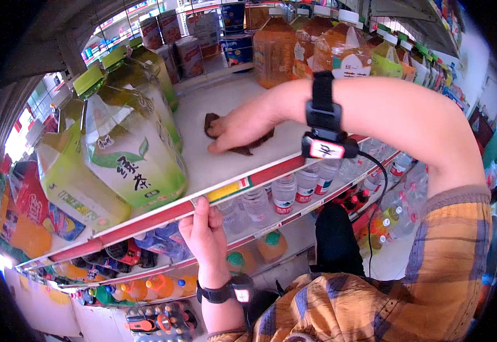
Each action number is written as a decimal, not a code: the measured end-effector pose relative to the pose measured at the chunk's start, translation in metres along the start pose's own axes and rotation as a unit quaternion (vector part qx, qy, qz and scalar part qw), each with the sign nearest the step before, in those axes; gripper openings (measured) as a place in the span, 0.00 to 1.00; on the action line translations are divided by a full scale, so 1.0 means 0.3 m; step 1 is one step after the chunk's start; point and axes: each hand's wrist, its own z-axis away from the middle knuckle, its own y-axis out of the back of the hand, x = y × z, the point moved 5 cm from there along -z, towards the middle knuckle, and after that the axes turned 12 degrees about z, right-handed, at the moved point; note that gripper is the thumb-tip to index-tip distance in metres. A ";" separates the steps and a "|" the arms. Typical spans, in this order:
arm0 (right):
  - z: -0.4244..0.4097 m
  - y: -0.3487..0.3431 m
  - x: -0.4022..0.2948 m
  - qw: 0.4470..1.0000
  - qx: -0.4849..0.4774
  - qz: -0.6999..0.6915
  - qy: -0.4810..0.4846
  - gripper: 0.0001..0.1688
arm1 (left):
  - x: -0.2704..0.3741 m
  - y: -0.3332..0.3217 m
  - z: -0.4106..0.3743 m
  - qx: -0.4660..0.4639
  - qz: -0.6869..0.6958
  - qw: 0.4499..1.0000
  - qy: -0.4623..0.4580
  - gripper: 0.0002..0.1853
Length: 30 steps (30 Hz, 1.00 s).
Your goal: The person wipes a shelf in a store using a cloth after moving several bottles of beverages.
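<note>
My right hand (242,124) presses a dark brown cloth (255,143) flat on the white shelf board (205,98), between two groups of large bottles. Parts of the cloth stick out by the fingertips and below the palm. My left hand (205,226) grips the red-and-white front edge of the same shelf (274,171), thumb on top, beside a yellow price label (227,190). Left of the cloth stand large green tea bottles (133,149) with green caps. Behind my right forearm stand large bottles of amber drink (274,51). Both wrists wear black straps with small devices.
Lower shelves hold water bottles (283,194), orange drinks with green caps (273,246) and dark soda bottles (122,252). A wire grid backs the top shelf, with canned goods (188,53) behind it. A black cable (385,184) hangs from my right wrist.
</note>
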 end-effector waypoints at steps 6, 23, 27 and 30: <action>0.226 -0.075 -0.095 0.973 0.044 -0.008 0.227 0.31 | 0.004 -0.023 0.012 -0.005 0.037 0.999 -0.010 0.09; -0.207 0.095 -0.037 0.977 0.130 0.157 0.069 0.31 | 0.015 -0.036 0.028 0.031 -0.010 0.999 -0.025 0.08; -0.215 0.093 -0.015 0.979 0.114 0.147 0.084 0.32 | -0.007 -0.021 0.013 -0.006 -0.005 1.000 -0.013 0.06; -0.143 0.072 -0.087 0.975 0.115 0.152 0.111 0.33 | 0.007 -0.026 0.023 0.034 -0.008 0.999 -0.016 0.06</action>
